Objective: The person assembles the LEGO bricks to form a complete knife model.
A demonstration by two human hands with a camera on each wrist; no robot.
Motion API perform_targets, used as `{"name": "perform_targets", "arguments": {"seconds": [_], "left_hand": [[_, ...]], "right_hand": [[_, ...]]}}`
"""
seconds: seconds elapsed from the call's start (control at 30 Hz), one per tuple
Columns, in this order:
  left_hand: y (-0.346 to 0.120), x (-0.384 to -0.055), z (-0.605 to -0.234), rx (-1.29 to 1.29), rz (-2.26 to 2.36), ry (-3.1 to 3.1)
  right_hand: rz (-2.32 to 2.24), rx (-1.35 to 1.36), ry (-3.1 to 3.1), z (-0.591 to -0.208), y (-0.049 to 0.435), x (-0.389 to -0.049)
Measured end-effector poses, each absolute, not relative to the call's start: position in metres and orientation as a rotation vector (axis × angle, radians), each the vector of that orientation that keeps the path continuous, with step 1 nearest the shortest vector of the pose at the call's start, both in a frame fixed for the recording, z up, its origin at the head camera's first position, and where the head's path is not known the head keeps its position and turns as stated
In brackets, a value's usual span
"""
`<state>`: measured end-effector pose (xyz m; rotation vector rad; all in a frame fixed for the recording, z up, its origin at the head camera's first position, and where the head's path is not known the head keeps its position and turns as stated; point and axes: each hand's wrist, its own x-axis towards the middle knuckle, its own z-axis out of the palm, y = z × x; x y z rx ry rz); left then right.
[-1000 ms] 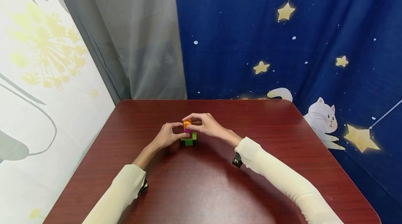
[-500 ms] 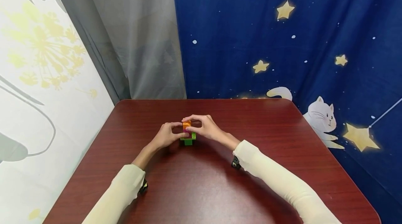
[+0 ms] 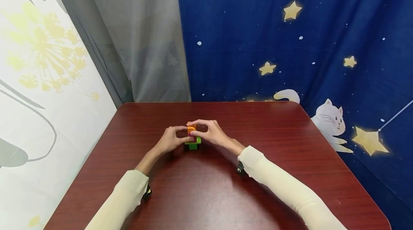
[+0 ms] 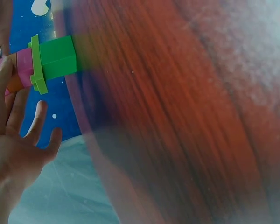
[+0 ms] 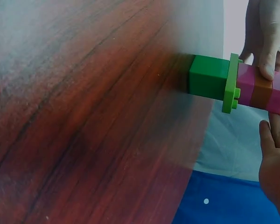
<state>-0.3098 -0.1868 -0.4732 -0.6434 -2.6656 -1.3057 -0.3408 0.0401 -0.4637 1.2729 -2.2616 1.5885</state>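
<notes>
A tower of toy building bricks stands upright on the table. Its base is a dark green block (image 5: 209, 77), topped by a wider light green plate (image 5: 230, 84). Above that come a pink brick (image 5: 245, 84), an orange brick (image 5: 260, 94) and another pink brick (image 5: 276, 99). The uppermost orange brick (image 3: 191, 128) is pinched by my right hand (image 3: 212, 132), its thumb on the near side. From the left, my left hand (image 3: 168, 140) grips the middle of the tower between thumb and fingers. Fingers partly cover the upper bricks.
The tower stands on a dark red wooden table (image 3: 206, 187), toward its far side. A grey curtain (image 3: 158, 43) and a blue star-patterned curtain (image 3: 238, 36) hang behind it. Each wrist carries a small black camera, such as the right one (image 3: 240, 168).
The top orange brick and my right hand have come down slightly, and the orange brick now sits straight above the pink one. My left hand keeps its place on the tower.
</notes>
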Motion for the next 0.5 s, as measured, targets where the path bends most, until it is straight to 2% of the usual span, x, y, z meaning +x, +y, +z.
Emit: {"name": "perform_targets", "arguments": {"seconds": [0.27,0.5], "left_hand": [[-0.1853,-0.3074,-0.4733,-0.645,-1.294,-2.651],[-0.1801,-0.3002,-0.4725,-0.665,-1.47,-2.652]], "right_hand": [[1.72,1.293,-2.165,-0.4698,0.0368,-0.3348],[1.659,1.324,-2.175,-0.4699,0.0396,-0.335]]}}
